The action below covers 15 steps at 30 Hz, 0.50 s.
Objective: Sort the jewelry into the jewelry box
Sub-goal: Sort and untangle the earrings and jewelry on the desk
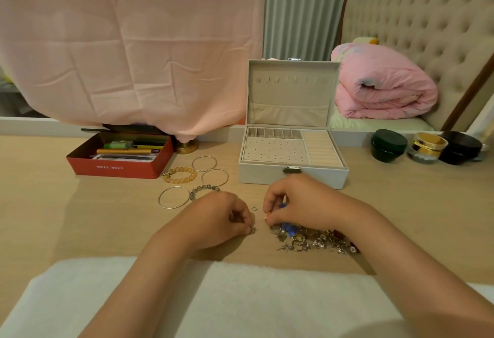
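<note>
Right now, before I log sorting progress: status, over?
Left hand pinches a small metal charm. Right hand pinches a small orange piece by the jewelry pile. Jewelry box open, nothing placed in its tray yet. Bangles lie left, off the path.

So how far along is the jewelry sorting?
Nothing looks done: the open jewelry box shows only bare compartments. In hand: the left hand pinches a small charm, the right hand a small orange piece. Left: the tangled pile, three bangles and two bead bracelets lying on the table.

Wooden tabletop [53,204], pink cloth [128,51], grey curtain [302,9], tufted headboard [417,25].
</note>
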Each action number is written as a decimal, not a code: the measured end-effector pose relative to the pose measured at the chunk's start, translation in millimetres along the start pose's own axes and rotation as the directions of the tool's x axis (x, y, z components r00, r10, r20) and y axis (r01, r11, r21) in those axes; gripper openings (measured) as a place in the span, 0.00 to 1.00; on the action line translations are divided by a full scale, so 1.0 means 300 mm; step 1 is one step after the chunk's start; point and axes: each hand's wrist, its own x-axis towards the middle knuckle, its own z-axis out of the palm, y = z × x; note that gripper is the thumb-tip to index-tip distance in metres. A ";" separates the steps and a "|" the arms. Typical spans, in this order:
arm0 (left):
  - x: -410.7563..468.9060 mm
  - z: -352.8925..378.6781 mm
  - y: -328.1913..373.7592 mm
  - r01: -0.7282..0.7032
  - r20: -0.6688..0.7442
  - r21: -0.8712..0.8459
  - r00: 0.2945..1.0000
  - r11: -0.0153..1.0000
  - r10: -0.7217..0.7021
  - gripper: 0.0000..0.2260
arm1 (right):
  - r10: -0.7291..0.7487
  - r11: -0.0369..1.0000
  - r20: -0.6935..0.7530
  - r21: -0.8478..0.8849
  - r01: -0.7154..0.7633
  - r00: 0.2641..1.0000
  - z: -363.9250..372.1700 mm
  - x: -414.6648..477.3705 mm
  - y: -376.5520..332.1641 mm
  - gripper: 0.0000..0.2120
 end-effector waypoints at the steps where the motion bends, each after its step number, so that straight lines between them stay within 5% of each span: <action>1: 0.000 0.004 0.004 -0.004 -0.022 -0.007 1.000 1.000 0.004 0.03 | 0.017 1.000 -0.019 0.007 -0.017 1.000 -0.018 0.000 0.013 0.07; 5: 0.015 0.029 0.060 -0.108 -0.155 -0.051 0.983 0.993 0.099 0.05 | 0.079 0.996 -0.060 -0.043 -0.081 0.995 -0.090 -0.019 0.077 0.08; 15: 0.045 0.074 0.076 -0.172 -0.082 0.081 0.980 0.982 0.179 0.04 | 0.035 0.999 0.042 -0.004 -0.035 0.998 -0.092 -0.024 0.093 0.06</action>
